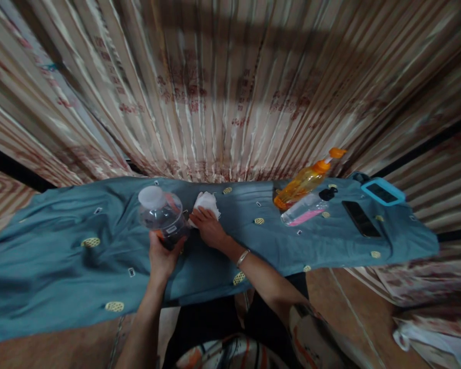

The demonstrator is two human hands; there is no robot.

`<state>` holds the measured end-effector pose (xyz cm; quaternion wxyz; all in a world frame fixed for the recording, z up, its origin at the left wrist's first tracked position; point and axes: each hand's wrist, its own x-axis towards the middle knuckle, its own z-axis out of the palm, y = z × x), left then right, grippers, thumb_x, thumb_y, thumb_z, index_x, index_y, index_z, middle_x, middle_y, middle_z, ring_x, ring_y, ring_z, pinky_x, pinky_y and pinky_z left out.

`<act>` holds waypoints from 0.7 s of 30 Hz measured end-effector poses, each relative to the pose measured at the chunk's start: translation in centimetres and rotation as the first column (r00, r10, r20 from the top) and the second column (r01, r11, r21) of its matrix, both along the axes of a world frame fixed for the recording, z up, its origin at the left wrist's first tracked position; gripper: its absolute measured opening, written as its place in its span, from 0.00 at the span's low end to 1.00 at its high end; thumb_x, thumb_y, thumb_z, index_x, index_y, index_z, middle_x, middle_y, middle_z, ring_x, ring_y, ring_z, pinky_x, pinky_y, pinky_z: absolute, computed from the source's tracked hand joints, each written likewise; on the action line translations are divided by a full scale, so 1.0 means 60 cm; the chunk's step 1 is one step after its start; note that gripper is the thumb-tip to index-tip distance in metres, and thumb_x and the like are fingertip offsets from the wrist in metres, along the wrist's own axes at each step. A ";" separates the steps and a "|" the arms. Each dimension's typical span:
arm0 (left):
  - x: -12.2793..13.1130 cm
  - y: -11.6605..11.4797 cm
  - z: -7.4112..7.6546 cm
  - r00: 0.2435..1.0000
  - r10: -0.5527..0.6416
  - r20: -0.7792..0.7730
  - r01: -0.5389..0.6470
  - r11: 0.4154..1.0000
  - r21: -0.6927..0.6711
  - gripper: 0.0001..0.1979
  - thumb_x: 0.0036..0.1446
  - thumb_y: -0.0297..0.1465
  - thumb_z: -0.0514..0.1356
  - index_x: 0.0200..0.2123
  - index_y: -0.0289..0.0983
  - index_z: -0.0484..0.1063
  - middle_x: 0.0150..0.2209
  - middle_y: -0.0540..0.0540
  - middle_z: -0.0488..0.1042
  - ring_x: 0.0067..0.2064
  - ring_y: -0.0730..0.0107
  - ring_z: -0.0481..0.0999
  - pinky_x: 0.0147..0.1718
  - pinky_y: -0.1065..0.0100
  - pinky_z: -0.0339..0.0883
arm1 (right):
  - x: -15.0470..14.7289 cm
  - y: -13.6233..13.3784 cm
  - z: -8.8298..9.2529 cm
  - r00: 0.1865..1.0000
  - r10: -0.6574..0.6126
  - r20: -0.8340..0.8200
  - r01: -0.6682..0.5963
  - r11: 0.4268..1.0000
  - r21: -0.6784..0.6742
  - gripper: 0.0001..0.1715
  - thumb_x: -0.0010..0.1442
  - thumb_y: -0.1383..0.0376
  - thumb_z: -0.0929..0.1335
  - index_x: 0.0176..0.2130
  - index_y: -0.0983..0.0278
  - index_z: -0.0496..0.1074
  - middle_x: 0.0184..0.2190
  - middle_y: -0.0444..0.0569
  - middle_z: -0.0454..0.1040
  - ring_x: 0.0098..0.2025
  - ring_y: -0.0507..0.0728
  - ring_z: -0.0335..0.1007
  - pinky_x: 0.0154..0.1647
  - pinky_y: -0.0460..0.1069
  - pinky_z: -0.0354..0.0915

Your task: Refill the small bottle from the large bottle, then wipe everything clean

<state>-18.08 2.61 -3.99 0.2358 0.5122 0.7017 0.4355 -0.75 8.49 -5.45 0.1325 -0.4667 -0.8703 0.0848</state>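
My left hand (164,257) is wrapped round the lower part of a clear plastic bottle (159,218) with a white cap, tilted over the table. Beside it, my right hand (209,226) rests on a crumpled white cloth (207,201), its fingers curled over the near side and hiding part of it. Whether the cloth is paper or fabric I cannot tell. Bottle and cloth lie close together near the middle of the blue-green patterned tablecloth (218,279).
To the right lie an orange pump bottle (300,187) and a clear pump bottle (305,209) with a black top and pink label. Farther right are a dark phone (361,219) and a light-blue framed device (383,191). A pleated curtain (223,102) hangs behind the table.
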 end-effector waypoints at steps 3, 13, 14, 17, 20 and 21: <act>0.002 0.000 0.003 1.000 -0.005 0.008 0.005 0.999 0.034 0.31 0.39 0.48 0.68 0.42 0.41 0.60 0.33 0.48 0.71 0.33 0.61 0.73 0.32 0.62 0.67 | 0.030 -0.007 -0.002 0.996 0.091 0.011 -0.092 0.995 0.028 0.29 0.64 0.77 0.58 0.63 0.68 0.64 0.65 0.54 0.61 0.70 0.58 0.48 0.71 0.56 0.49; 0.000 -0.001 0.003 0.998 0.013 -0.058 -0.012 1.000 0.009 0.32 0.39 0.51 0.66 0.42 0.41 0.60 0.35 0.46 0.71 0.35 0.57 0.74 0.34 0.59 0.68 | 0.149 -0.021 -0.009 0.983 0.136 0.127 -0.146 0.987 0.072 0.33 0.62 0.79 0.59 0.65 0.66 0.62 0.65 0.53 0.61 0.69 0.59 0.51 0.69 0.57 0.54; 0.000 -0.001 0.002 0.998 0.015 -0.061 -0.015 1.000 0.011 0.31 0.39 0.51 0.66 0.41 0.41 0.60 0.34 0.47 0.71 0.34 0.57 0.74 0.34 0.59 0.68 | 0.159 -0.021 -0.011 0.983 0.123 0.133 -0.134 0.988 0.073 0.34 0.61 0.79 0.59 0.65 0.66 0.62 0.65 0.53 0.61 0.69 0.59 0.51 0.70 0.57 0.54; 0.000 -0.001 0.001 0.999 0.014 -0.050 -0.013 1.000 0.024 0.30 0.40 0.50 0.66 0.40 0.41 0.60 0.33 0.48 0.71 0.34 0.58 0.74 0.34 0.60 0.67 | 0.189 -0.025 -0.017 0.987 0.081 0.136 -0.092 0.993 0.077 0.35 0.60 0.80 0.59 0.64 0.67 0.63 0.65 0.53 0.61 0.69 0.60 0.52 0.69 0.58 0.55; 0.000 -0.001 0.000 0.999 0.013 -0.046 -0.012 0.999 0.039 0.31 0.40 0.50 0.67 0.42 0.41 0.60 0.35 0.47 0.72 0.36 0.58 0.74 0.35 0.60 0.68 | 0.223 -0.033 -0.020 0.991 0.041 0.128 -0.052 0.995 0.088 0.36 0.59 0.80 0.60 0.64 0.67 0.63 0.65 0.54 0.61 0.69 0.61 0.52 0.68 0.59 0.57; 0.000 -0.001 0.000 0.999 0.009 -0.046 -0.007 0.999 0.041 0.31 0.40 0.50 0.66 0.42 0.41 0.61 0.35 0.47 0.72 0.36 0.58 0.74 0.35 0.60 0.68 | 0.235 -0.038 -0.021 0.992 0.026 0.122 -0.038 0.995 0.095 0.36 0.59 0.80 0.59 0.64 0.67 0.63 0.65 0.54 0.61 0.70 0.61 0.51 0.68 0.59 0.57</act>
